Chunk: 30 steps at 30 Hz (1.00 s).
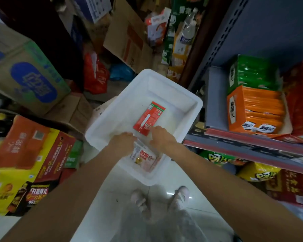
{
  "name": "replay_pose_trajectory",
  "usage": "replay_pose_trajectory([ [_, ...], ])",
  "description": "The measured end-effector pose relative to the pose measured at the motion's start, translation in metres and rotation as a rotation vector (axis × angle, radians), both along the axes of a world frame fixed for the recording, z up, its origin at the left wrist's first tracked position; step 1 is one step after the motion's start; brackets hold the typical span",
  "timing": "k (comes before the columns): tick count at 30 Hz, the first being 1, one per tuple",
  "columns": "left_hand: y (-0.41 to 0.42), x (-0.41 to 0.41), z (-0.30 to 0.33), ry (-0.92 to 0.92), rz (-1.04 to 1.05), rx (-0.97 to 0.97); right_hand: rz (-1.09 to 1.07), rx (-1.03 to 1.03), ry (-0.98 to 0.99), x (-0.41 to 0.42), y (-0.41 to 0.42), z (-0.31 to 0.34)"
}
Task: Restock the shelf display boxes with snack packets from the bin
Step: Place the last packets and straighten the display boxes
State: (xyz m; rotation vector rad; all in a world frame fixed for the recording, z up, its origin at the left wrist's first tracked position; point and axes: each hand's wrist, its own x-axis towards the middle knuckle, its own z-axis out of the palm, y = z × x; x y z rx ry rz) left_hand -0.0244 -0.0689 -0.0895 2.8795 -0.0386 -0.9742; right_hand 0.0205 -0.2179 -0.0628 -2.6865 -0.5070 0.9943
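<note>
Both of my hands reach down into the white bin on the floor, where I count two snack packets: a red packet lying flat just beyond my fingertips, and a pale pink-and-white packet between my wrists. My right hand touches the red packet's near corner; my left hand sits just beside that edge. Whether either hand's fingers are spread or pinching, I cannot tell from this angle. To the right of my fingers, the shelf holds two display boxes I can make out, an orange box and a green box, both packed. I judge the risk is the slick flat packet sliding away on the smooth bin floor, or a corner-only pinch letting it drop.
</note>
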Motion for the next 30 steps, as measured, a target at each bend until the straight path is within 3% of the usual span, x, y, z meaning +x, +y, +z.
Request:
replay_pose_trajectory([
  [4,0.006,-0.003,-0.019,0.136,-0.020,0.091,0.005,-0.050,0.088,-0.011,0.025,-0.032],
  [15,0.017,0.010,-0.027,-0.004,0.073,0.004,-0.165,-0.083,0.184,0.008,0.034,-0.055],
  [19,0.019,0.016,-0.026,-0.109,0.056,-0.162,-0.326,0.097,0.245,0.017,0.029,-0.049],
  [22,0.023,0.019,-0.023,-0.366,-0.132,-0.348,-0.575,0.291,0.209,0.029,0.023,-0.034],
  [25,0.025,0.027,-0.008,-0.401,-0.264,-0.343,-0.781,0.503,0.234,0.041,0.012,-0.009],
  [28,0.014,0.040,0.017,-0.514,-0.159,-0.449,-0.887,0.643,0.292,0.049,-0.002,0.021],
  [30,0.000,0.049,0.038,-0.483,-0.038,-0.452,-0.905,0.709,0.316,0.052,-0.016,0.040],
])
